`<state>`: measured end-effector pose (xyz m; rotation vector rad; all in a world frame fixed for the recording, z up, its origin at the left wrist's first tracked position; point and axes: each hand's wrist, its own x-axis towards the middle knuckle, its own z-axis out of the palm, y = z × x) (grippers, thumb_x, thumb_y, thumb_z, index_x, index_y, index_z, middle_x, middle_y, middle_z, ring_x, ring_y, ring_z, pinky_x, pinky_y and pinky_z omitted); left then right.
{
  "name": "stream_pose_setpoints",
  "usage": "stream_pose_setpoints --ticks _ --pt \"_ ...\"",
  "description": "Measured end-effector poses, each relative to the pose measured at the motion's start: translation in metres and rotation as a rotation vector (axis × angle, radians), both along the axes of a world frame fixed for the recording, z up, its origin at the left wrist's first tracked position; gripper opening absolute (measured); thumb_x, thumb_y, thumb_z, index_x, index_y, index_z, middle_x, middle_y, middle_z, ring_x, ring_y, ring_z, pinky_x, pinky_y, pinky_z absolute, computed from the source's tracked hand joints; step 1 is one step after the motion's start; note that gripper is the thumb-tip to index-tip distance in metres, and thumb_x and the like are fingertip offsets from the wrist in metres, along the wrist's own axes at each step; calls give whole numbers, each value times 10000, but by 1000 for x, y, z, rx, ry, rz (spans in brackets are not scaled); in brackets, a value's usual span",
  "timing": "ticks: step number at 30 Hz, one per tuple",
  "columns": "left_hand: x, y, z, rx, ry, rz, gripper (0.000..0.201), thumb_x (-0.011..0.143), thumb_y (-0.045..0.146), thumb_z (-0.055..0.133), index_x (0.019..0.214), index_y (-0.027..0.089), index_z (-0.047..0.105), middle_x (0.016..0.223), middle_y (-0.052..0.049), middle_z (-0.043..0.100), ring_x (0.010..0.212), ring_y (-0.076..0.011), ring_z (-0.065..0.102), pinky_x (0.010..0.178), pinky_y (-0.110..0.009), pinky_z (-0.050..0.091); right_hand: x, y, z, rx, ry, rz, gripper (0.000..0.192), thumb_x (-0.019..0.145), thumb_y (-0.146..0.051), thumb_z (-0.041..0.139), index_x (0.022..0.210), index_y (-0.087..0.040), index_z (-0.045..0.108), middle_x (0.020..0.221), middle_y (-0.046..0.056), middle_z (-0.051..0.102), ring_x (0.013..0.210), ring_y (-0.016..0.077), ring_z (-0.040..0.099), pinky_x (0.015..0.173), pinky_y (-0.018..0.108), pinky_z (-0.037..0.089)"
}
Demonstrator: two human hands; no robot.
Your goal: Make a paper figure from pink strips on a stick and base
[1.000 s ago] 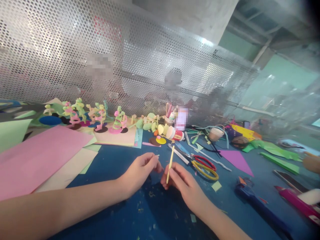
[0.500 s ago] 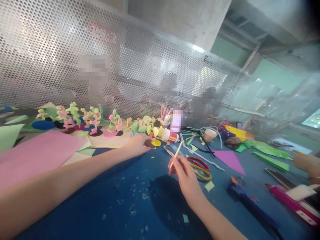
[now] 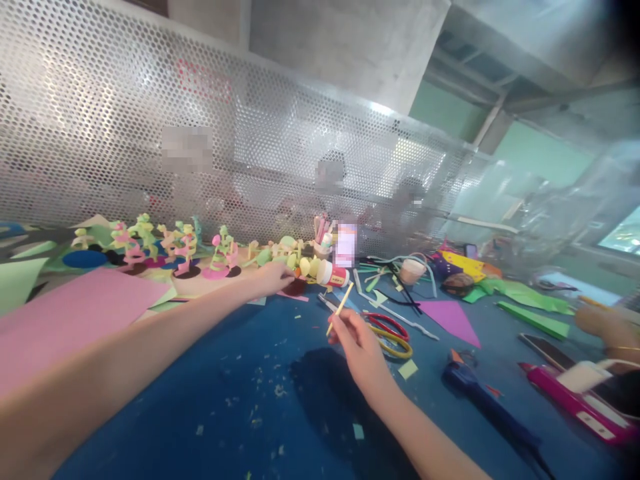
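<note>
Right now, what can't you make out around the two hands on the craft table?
- Head view: whatever the left hand touches is hidden under its fingers.
- Head view: the right hand pinches a thin yellow strip; its lower end is covered by the fingers.
- Head view: the glue bottle label is too small to read.
- Head view: a pink tool is cut off by the right edge.

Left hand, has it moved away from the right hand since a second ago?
Yes. The left hand reached forward, away from the right hand, to the paper pieces beside the glue bottle.
</note>
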<state>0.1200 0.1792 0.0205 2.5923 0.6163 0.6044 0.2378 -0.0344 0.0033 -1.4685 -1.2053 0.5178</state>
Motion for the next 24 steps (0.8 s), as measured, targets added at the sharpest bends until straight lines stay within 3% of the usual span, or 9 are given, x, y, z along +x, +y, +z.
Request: stream_pose_setpoints --ticks 4,6,8,12,18,24 --pt "-24 -33 5 71 -43 -38 240 801 278 456 890 209 669 921 -49 636 879 -192 538 784 -266 376 6 3 -3 21 58 -13 284 800 -469 487 801 -186 516 707 24 561 674 176 570 677 312 491" --pt "-41 -59 3 146 -89 -155 271 836 259 411 950 217 654 977 -64 622 907 -183 534 814 -276 378 8 3 -3 22 85 1 296 781 -470 516 812 -176 532 717 33 580 680 185 586 691 331 499" --pt "-58 -86 -1 210 -99 -253 301 857 247 380 1024 213 628 1010 -92 613 930 -187 534 819 -289 387 7 2 -3 6 77 48 305 768 -464 535 835 -167 554 745 45 603 689 190 599 700 340 503" --pt "-80 -126 -13 165 3 -395 311 863 221 369 1058 228 610 1009 -94 623 910 -185 554 767 -271 415 -3 -6 0 -70 -81 223 265 795 -415 513 878 -176 590 801 40 633 710 176 608 698 317 494" --pt "-87 -140 -18 -20 -83 -361 235 788 203 496 966 215 650 960 -60 647 895 -173 577 826 -268 416 -21 -18 4 -143 -256 383 176 833 -310 475 875 -203 608 774 15 647 712 160 616 679 285 482" --pt "-91 -139 -17 -94 -104 -292 187 794 218 488 856 202 664 913 -38 663 852 -158 593 789 -258 437 -27 -18 3 -129 -325 356 158 838 -287 470 837 -207 607 763 8 641 704 155 614 669 273 476"
